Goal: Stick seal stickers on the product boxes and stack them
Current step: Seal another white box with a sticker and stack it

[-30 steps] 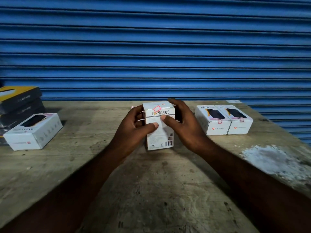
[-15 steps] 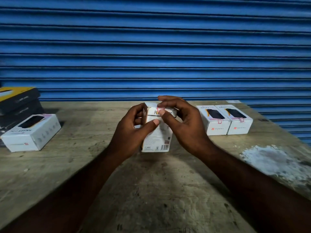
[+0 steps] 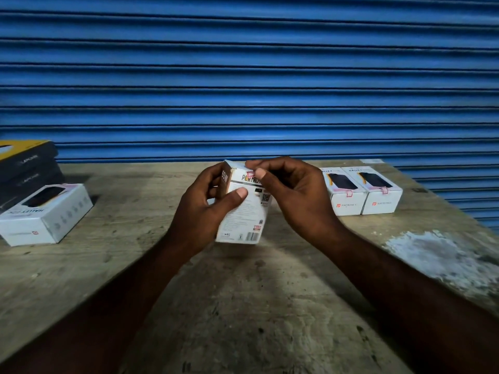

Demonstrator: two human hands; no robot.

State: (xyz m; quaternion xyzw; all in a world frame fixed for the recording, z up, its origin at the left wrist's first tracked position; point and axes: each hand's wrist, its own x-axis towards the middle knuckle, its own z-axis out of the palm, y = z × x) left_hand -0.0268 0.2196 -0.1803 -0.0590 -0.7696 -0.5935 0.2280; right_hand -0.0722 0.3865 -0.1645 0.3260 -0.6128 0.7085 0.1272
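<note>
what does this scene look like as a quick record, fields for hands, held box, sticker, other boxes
left hand: grips the white box by its left side, thumb across the front
right hand: pinches the box's top edge, thumb on the seal sticker
white box: upright, slightly tilted, over the wooden table
seal sticker: pink, top front edge, partly covered
right boxes: two side by side, each stickered
left side: flat white box beside a dark stack
</note>
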